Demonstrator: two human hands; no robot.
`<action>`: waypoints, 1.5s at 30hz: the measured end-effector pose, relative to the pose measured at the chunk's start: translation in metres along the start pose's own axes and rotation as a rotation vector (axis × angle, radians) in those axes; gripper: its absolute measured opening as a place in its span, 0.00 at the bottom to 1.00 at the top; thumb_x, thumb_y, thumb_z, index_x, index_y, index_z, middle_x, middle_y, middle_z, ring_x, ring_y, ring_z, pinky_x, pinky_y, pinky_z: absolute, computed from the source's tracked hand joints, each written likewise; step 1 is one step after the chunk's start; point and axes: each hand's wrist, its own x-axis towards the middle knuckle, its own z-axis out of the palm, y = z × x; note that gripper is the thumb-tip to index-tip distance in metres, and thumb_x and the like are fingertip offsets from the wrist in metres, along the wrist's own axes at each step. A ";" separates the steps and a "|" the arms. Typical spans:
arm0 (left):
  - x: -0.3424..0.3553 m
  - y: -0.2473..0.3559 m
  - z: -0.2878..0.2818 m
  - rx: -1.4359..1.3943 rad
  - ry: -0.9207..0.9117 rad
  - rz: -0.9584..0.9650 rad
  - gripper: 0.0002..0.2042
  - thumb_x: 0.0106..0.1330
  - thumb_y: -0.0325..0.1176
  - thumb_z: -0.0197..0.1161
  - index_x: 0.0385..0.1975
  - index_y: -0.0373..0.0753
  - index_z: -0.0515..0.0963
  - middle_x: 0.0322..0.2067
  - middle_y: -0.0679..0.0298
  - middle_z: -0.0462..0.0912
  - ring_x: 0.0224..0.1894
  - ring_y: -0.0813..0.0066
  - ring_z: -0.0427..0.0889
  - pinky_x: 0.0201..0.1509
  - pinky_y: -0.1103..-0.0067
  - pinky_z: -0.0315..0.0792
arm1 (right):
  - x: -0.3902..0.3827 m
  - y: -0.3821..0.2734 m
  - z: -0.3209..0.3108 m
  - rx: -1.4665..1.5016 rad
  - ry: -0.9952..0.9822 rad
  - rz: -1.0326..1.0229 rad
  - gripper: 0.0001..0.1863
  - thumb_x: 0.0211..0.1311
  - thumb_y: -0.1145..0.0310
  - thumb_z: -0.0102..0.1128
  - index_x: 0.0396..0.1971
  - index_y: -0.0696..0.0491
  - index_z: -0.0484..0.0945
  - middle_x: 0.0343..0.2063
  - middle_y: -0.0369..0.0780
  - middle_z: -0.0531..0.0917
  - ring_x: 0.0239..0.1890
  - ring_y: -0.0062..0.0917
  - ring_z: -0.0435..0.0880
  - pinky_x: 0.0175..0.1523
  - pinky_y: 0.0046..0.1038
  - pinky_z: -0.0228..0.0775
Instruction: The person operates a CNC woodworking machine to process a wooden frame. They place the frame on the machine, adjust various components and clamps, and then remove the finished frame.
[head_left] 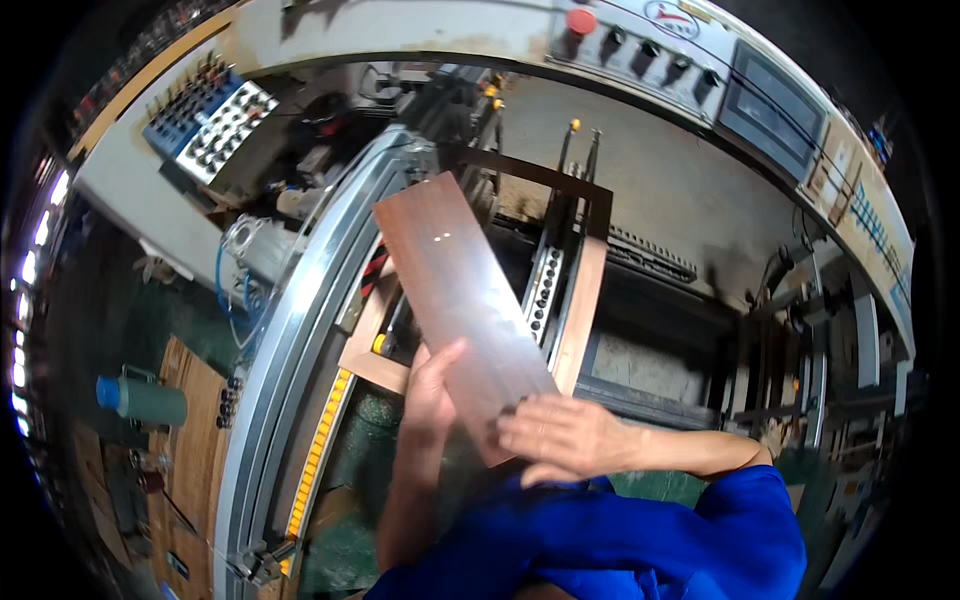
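A long brown wooden board (455, 270) with a glossy face hangs slantwise in front of me, its far end toward the upper left. My left hand (432, 390) grips the board's left edge, with the thumb on top and the other fingers hidden beneath. Across the near end lies my right hand (570, 435), fingers stretched flat on the surface and a little blurred. Beneath the board a rectangular wooden frame (582, 310) rests on a machine; its far end is dark brown and its other visible parts are pale. The board covers part of this frame.
A silver metal rail (300, 290) with a yellow strip (318, 455) runs along my left. Farther left, a green bottle with a blue cap (145, 398) stands on a wooden surface (195, 385). A control panel with a screen (770, 112) and red button (580, 22) spans the far side.
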 end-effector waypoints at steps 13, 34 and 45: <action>0.050 -0.062 -0.066 0.332 0.308 0.205 0.08 0.74 0.34 0.58 0.42 0.38 0.70 0.34 0.69 0.73 0.39 0.79 0.73 0.48 0.76 0.72 | -0.038 0.183 0.068 0.975 0.175 1.127 0.20 0.71 0.54 0.63 0.46 0.59 0.78 0.29 0.30 0.78 0.28 0.10 0.71 0.30 0.17 0.63; -0.057 -0.272 -0.124 0.404 0.693 -0.282 0.25 0.77 0.51 0.53 0.66 0.42 0.65 0.60 0.60 0.73 0.61 0.63 0.74 0.62 0.60 0.71 | 0.066 0.441 0.233 0.990 0.453 1.278 0.19 0.70 0.60 0.61 0.40 0.65 0.77 0.31 0.42 0.81 0.30 0.25 0.79 0.34 0.33 0.73; -0.057 -0.282 -0.133 0.430 0.720 -0.228 0.26 0.77 0.52 0.53 0.65 0.40 0.67 0.58 0.58 0.74 0.59 0.59 0.76 0.56 0.57 0.75 | 0.114 0.461 0.264 1.249 0.414 1.284 0.16 0.70 0.65 0.56 0.41 0.65 0.70 0.27 0.40 0.73 0.25 0.24 0.78 0.33 0.31 0.84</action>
